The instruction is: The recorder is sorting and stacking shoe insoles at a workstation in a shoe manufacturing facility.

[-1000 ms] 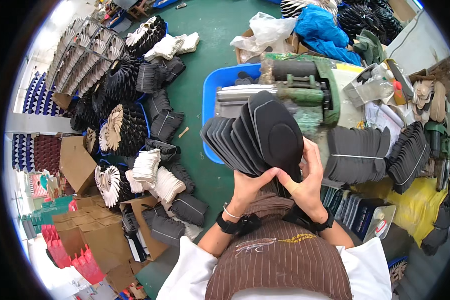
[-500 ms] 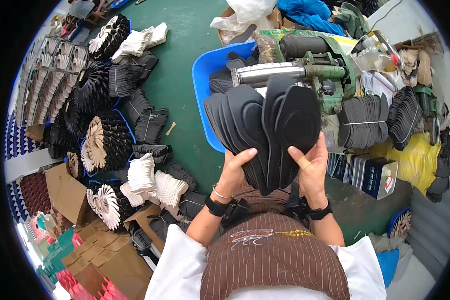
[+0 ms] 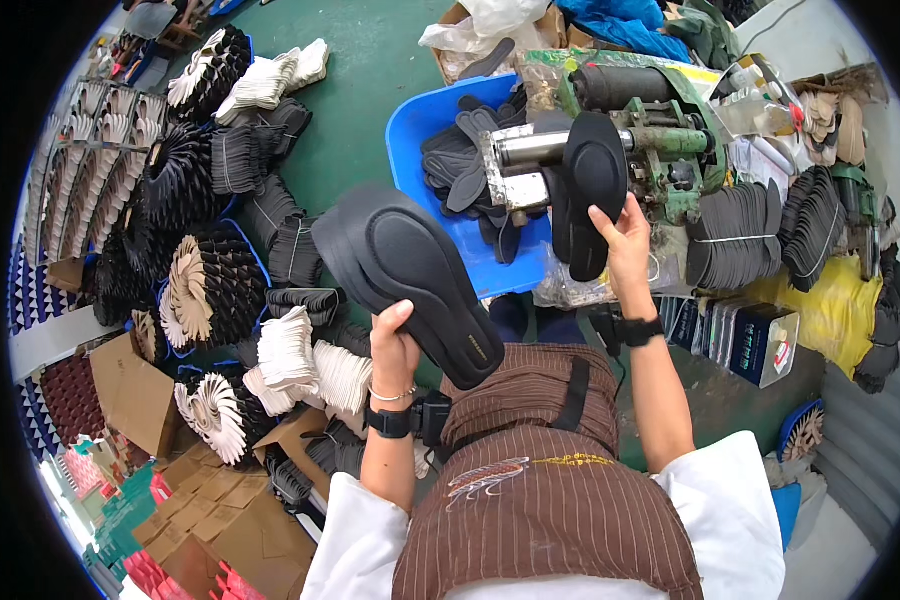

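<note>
My left hand (image 3: 395, 345) is closed on a stack of black shoe insoles (image 3: 400, 265), their moulded faces turned up, held out to the left of my apron. In my right hand (image 3: 625, 250) are a few more black insoles (image 3: 596, 165), pinched near their lower part with the thumb on top. These stand in front of the green machine's metal roller (image 3: 530, 148) and hide part of it. Beyond the hands, a blue bin (image 3: 405, 130) holds loose black insoles (image 3: 467, 160).
The green roller machine (image 3: 670, 150) stands on a bench at the right, with tied bundles of black insoles (image 3: 735, 235) beside it. Stacks of black and white insoles (image 3: 290, 350) cover the floor at left. Cardboard boxes (image 3: 220, 500) lie at lower left.
The fanned insoles, held together by both hands before, are now split. My left hand has moved left with the larger stack; my right has moved up with a few.
</note>
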`<state>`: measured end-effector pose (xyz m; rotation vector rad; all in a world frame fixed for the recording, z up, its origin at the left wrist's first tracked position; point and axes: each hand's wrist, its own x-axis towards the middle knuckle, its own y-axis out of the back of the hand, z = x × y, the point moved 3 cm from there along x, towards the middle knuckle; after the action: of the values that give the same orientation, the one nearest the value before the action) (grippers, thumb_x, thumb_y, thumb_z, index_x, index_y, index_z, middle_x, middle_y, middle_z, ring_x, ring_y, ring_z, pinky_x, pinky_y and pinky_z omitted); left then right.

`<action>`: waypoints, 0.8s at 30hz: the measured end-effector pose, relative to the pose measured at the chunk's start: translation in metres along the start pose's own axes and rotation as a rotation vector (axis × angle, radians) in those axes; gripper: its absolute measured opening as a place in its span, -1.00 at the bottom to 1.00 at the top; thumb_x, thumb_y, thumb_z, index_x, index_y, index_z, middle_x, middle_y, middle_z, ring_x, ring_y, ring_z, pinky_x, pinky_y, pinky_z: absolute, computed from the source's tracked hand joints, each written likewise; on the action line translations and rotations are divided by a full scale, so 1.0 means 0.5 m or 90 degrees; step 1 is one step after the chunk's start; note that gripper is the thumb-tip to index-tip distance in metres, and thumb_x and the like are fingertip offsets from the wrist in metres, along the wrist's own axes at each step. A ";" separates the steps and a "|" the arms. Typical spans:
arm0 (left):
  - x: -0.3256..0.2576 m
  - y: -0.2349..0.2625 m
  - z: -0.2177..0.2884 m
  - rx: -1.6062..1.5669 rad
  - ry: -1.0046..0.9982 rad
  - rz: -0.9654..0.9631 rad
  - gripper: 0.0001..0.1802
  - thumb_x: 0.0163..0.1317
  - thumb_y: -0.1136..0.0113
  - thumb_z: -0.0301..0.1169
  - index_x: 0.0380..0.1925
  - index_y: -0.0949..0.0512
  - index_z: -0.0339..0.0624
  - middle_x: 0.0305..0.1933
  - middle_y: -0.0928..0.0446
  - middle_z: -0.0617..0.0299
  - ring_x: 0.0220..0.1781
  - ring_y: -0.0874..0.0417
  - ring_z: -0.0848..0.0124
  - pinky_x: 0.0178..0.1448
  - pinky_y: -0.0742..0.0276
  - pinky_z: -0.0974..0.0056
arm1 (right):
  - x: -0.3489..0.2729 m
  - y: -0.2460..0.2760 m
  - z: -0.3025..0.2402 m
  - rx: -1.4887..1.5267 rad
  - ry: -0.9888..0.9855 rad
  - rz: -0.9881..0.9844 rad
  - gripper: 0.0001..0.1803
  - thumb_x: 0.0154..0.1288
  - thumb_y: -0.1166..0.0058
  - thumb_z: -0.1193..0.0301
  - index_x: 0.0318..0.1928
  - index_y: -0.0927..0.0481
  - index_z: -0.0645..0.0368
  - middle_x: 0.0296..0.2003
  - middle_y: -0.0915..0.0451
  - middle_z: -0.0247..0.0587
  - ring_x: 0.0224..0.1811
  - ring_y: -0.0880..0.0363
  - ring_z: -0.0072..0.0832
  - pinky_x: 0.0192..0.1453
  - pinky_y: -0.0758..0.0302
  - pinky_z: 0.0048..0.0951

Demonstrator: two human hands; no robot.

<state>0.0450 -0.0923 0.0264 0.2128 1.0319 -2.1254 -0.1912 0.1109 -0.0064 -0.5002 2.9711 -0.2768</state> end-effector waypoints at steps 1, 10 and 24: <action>-0.006 0.010 -0.001 0.009 -0.021 0.005 -0.50 0.02 -0.10 -0.44 0.01 -0.43 -0.45 0.00 -0.56 -0.01 0.01 -0.61 0.18 0.14 -0.53 0.17 | -0.016 0.005 0.004 -0.064 -0.040 -0.025 -0.72 0.20 -0.22 0.56 -0.07 -0.52 0.28 -0.15 -0.61 -0.32 -0.11 -0.51 -0.61 0.01 -0.42 -0.55; 0.008 -0.045 -0.035 0.108 0.045 -0.082 -0.35 0.02 -0.20 -0.52 0.18 -0.29 -0.41 0.10 -0.48 0.01 0.11 -0.54 0.21 0.21 -0.46 0.20 | 0.019 0.022 0.034 -0.175 -0.159 0.007 -0.83 0.30 -0.13 0.48 -0.14 -0.60 0.30 -0.28 -0.66 -0.30 -0.34 -0.54 -0.71 -0.21 -0.46 -0.63; 0.026 -0.100 -0.088 0.240 0.075 -0.105 -0.40 0.01 -0.43 -0.47 0.07 -0.42 -0.40 0.01 -0.53 0.11 0.01 -0.58 0.36 0.15 -0.50 0.27 | -0.010 0.018 0.020 -0.158 -0.134 0.045 -0.84 0.29 -0.13 0.50 -0.17 -0.58 0.33 -0.28 -0.66 -0.25 -0.31 -0.56 -0.65 -0.23 -0.51 -0.56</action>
<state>-0.0061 -0.0479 0.0220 0.4531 0.7253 -2.4723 -0.1881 0.1193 -0.0178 -0.4192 2.8199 0.1456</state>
